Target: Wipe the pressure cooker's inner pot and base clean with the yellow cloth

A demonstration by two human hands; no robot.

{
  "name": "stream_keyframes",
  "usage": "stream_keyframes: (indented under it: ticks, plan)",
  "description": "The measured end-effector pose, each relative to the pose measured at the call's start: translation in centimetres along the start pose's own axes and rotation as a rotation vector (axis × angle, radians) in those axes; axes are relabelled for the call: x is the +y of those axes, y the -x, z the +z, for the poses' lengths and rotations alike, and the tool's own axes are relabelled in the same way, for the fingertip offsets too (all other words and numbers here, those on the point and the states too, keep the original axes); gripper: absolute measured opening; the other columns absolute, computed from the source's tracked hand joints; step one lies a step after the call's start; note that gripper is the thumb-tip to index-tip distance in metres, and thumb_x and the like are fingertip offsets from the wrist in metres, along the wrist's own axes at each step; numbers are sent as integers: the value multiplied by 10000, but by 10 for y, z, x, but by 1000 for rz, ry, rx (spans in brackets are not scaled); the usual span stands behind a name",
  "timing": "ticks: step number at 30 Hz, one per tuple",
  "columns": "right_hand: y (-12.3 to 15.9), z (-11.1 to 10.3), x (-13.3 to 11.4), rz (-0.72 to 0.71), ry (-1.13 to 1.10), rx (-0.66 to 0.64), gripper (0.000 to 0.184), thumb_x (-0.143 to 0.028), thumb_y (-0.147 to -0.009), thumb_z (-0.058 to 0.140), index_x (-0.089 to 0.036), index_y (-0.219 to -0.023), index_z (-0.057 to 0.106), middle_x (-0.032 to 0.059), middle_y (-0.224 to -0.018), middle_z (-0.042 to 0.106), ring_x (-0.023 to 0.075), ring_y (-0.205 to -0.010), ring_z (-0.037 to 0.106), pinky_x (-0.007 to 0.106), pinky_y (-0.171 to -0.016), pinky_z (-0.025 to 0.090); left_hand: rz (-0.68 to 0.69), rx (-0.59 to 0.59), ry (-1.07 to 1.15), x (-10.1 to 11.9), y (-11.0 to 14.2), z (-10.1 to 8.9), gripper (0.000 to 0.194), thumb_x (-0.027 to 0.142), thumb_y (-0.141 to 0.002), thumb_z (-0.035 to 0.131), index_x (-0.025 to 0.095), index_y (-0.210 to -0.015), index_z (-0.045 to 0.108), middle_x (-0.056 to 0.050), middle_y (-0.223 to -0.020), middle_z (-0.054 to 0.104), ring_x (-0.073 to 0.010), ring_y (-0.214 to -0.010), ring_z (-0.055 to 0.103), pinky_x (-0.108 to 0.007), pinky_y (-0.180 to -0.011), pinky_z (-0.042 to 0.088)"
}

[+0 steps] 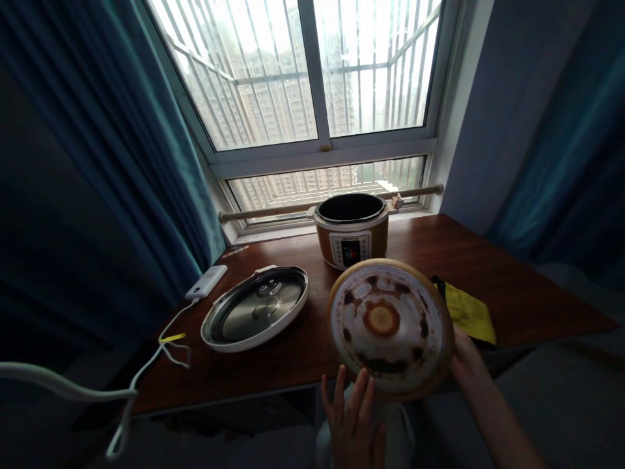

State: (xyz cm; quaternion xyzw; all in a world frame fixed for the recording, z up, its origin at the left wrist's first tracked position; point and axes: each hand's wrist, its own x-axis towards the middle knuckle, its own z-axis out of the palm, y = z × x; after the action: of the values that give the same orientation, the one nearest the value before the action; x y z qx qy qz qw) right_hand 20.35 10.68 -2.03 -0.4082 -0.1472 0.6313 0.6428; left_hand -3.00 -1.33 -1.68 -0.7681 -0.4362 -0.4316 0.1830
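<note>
An inner pot (405, 312) is tipped so its round underside faces me, with dark brown stains and a brown ring around its centre. My right hand (463, 355) grips it at the right edge, its fingers partly hidden behind the pot. At the pot's lower edge is my left hand (352, 407), fingers spread and the tips at or close to the underside; contact is hard to make out. Behind the pot stands a gold and white electric pressure cooker (351, 231) without its lid, its dark inside facing up. A cooker lid (258, 306) lies upside down at the left.
A yellow cloth (469, 312) lies right of the pot on the brown wooden table (517, 280). A white power strip (207, 282) and its white cable (146, 365) run along the left. A barred window (322, 78) is behind, between blue curtains (141, 117).
</note>
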Motion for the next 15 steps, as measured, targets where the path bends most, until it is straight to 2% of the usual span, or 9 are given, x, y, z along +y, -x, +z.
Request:
stream_keyframes:
  ticks: [4, 7, 9, 10, 12, 15]
  plan:
    - [2, 4, 1, 29, -155, 56, 169, -255, -655, 666, -158, -793, 677, 35, -740, 711, 192, -710, 669, 339, -714, 541, -80, -14, 42, -5, 4, 1, 515, 307, -886, 320, 142, -1374, 318, -144, -1259, 523, -369, -1314, 249, -642, -1034, 119]
    - [12, 10, -7, -43, -149, 94, 165, -259, -657, 664, -177, -800, 676, 22, -750, 712, 190, -698, 668, 354, -727, 535, -140, 22, 84, -5, 7, 2, 509, 374, -904, 266, 193, -1377, 318, -123, -1262, 534, -342, -1316, 264, -651, -1035, 89]
    - [23, 15, -17, -143, -99, 103, 212, -291, -665, 675, -202, -858, 674, 8, -771, 710, 181, -694, 662, 353, -734, 526, -190, 15, 146, -4, 7, 1, 521, 430, -898, 278, 214, -1368, 341, -113, -1275, 530, -323, -1322, 261, -633, -1048, 31]
    - [31, 19, -23, -209, -60, 108, 245, -311, -671, 678, -210, -894, 669, 5, -782, 707, 177, -697, 659, 347, -735, 521, -255, 9, 222, -3, 5, 0, 528, 463, -887, 303, 232, -1358, 360, -102, -1293, 517, -313, -1326, 258, -614, -1057, 0]
    - [47, 28, -36, -364, 53, 134, 297, -362, -690, 670, -208, -943, 658, 11, -802, 700, 176, -712, 651, 331, -727, 506, -514, 36, 551, -1, -3, -2, 527, 519, -844, 397, 279, -1311, 433, -67, -1332, 484, -285, -1339, 236, -545, -1084, -49]
    - [73, 44, -53, -641, 404, 252, 306, -432, -739, 610, -176, -897, 665, 33, -808, 688, 177, -737, 632, 286, -681, 475, -893, 124, 1091, 3, -23, -3, 562, 598, -774, 470, 306, -1253, 505, -38, -1349, 467, -256, -1349, 215, -450, -1116, 10]
